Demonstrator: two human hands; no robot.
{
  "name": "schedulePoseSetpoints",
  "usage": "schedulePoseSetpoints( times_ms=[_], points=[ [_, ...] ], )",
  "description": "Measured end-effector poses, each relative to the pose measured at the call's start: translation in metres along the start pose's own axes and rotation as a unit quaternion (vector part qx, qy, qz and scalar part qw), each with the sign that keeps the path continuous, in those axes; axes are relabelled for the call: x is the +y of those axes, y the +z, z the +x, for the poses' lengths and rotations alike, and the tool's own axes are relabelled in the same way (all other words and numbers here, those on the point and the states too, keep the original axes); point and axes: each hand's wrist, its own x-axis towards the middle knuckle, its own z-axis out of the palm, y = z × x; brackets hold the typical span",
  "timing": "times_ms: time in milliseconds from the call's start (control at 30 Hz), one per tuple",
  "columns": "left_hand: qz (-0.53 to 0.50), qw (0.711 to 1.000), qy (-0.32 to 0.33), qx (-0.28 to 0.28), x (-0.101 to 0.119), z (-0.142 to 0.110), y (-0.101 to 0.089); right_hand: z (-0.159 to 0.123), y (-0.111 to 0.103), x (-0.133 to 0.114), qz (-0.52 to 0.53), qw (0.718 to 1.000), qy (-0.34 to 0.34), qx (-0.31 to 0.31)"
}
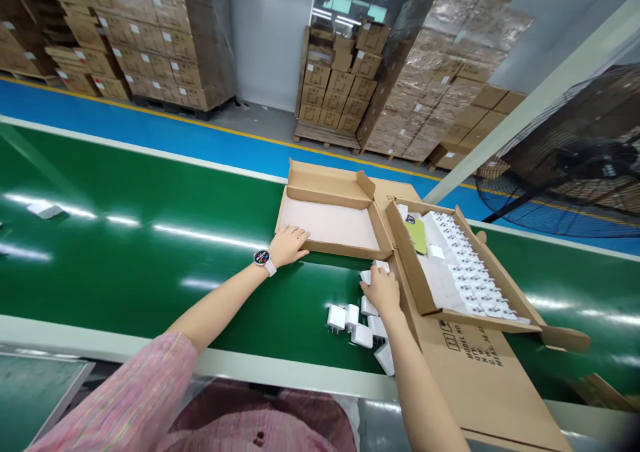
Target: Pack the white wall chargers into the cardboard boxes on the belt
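White plug adapters (pixel 362 335) under and beside the right-hand grip (pixel 384 292) (half-curled, any hold unclear).

Shines deep green on the conveyor belt (pixel 110 185), streaked with white glare, and off-white on its near rail (pixel 280 367). Shows plain white on the plug adapters (pixel 337 317), brown on the left cardboard box (pixel 345 248), pale pinkish white on its paper liner (pixel 330 222), brown again on the right cardboard box (pixel 414 269). Pairs yellow-green with a dark camera patch on the smartphone (pixel 418 239). Carries black lettering over brown on the flattened carton (pixel 500 395). Mixes fine multicoloured stripes into pink on the sleeve (pixel 135 382).
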Motion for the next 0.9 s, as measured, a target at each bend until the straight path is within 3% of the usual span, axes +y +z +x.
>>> schedulePoseSetpoints(
  times_ms=[133,300,467,600,667,767,833,900],
  points=[
    [0.002,0.998,-0.018,0.064,0.005,-0.024,0.010,-0.017,-0.001,-0.006,0.054,0.998,0.006,-0.009],
    [-0.011,0.997,-0.021,0.069,0.005,-0.040,0.016,-0.034,-0.026,-0.011,0.245,0.966,-0.074,0.023],
    [-0.033,0.996,-0.010,0.082,0.013,-0.039,0.017,-0.084,-0.036,-0.072,0.303,0.930,-0.196,-0.070],
    [-0.038,0.996,-0.004,0.083,0.019,-0.041,0.014,-0.121,-0.026,-0.113,0.286,0.924,-0.245,-0.060],
    [-0.040,0.996,-0.015,0.077,0.018,-0.047,0.011,-0.129,-0.021,-0.108,0.247,0.945,-0.214,-0.013],
    [-0.043,0.996,-0.037,0.070,0.011,-0.060,0.006,-0.133,-0.014,-0.083,0.137,0.986,-0.063,0.068],
    [-0.047,0.996,-0.042,0.070,0.006,-0.069,0.002,-0.132,-0.008,-0.069,0.068,0.996,-0.002,0.064],
    [-0.060,0.995,-0.027,0.074,0.003,-0.075,-0.001,-0.132,-0.002,-0.063,0.041,0.999,-0.005,0.034]
  ],
)
